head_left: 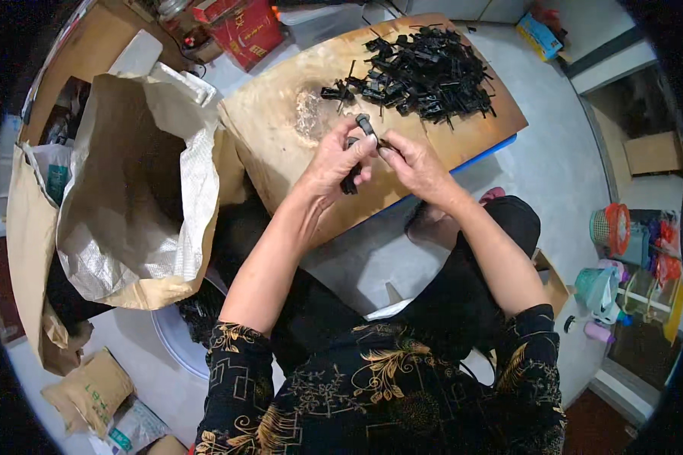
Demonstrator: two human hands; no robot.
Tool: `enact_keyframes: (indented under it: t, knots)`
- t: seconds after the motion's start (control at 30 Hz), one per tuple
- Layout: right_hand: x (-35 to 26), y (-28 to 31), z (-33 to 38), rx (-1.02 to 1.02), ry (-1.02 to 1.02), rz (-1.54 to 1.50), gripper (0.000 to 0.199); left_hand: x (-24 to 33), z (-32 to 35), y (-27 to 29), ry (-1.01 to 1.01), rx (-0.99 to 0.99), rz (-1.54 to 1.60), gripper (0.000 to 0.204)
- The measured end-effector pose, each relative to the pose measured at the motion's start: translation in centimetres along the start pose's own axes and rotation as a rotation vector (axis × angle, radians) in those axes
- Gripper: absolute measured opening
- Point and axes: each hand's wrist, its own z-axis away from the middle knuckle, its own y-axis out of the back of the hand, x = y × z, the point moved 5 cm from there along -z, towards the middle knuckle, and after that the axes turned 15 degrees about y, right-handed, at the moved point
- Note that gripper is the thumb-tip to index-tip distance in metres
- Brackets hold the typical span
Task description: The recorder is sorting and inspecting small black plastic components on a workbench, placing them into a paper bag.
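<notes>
My left hand (340,158) is closed round a black plastic part (364,123) with a rounded knob-like end that sticks up past the thumb. More black plastic shows below the fingers of that hand. Close beside it, my right hand (411,165) pinches at a dark bit of the part, thumb and fingers together; the fingertips hide most of what lies between them. Both hands are over a worn brown board (273,129). Beyond them lies a heap of black plastic pieces (432,76) with thin sticks, and a small cluster (338,92) sits at its left edge.
A large open woven-lined paper sack (197,174) stands at the left. Below it is a pale basin (167,334) with black pieces. A red box (248,34) stands behind the board, a blue-yellow box (539,36) at the far right. Baskets and a small rack (645,299) stand at right.
</notes>
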Motion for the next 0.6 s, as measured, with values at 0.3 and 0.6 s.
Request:
enact_keyframes:
  t: [0.3,0.6]
  knots:
    - [1.2,0.3,0.7,0.0,-0.011,0.108,0.006,0.0,-1.1,-0.9,-0.036,0.176,-0.154,0.045]
    - [0.3,0.8,0.6,-0.029,-0.056,0.148,0.014,-0.1,-1.3,-0.8,-0.099,0.257,-0.156,0.048]
